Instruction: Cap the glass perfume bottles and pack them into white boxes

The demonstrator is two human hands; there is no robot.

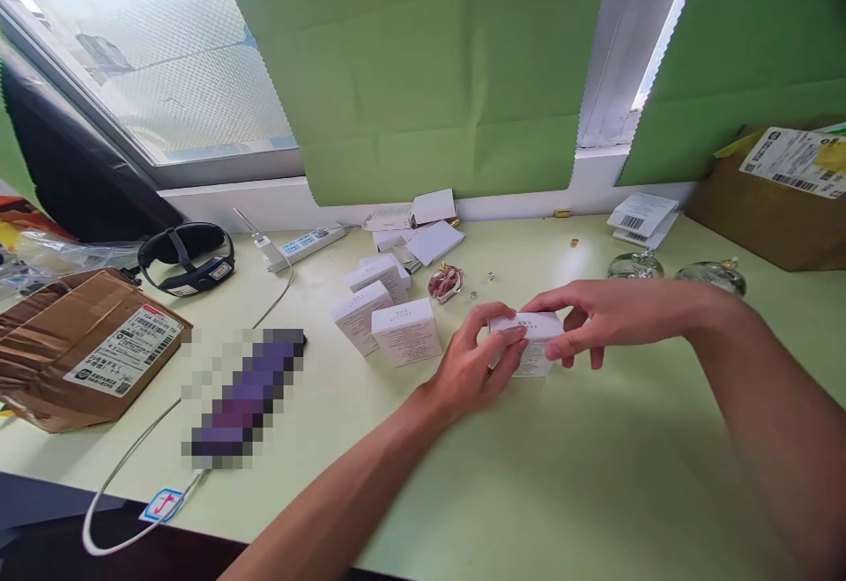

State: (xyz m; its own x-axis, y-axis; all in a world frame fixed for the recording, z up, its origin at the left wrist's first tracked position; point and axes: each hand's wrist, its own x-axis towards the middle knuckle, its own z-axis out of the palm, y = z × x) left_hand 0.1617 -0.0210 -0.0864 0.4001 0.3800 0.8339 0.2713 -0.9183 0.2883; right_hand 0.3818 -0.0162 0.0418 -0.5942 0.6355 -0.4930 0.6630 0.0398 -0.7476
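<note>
Near the middle of the pale green table, I see from my distant place one small white box, located between the two hands. Its printed front is turned toward the camera, and its top face is visible in part, because the fingers cover the rest. The left hand is closed on the box from its left side: one finger lies along the far left edge of the top, and the other fingers are bent over the top and the front. The right hand comes from the other side, with the forefinger at the far edge of the top and the thumb at the right front corner. So the box's right part is located between this thumb and forefinger, but I cannot tell whether they are pressing on it. Also, I cannot tell if the base of the box touches the table.

To the left of the left hand, and apart from it, three similar boxes are standing close together. Beyond the left hand I notice a reddish round item with small metal pieces beside it. Behind the right forearm, two rounded glass items are partly hidden.
</note>
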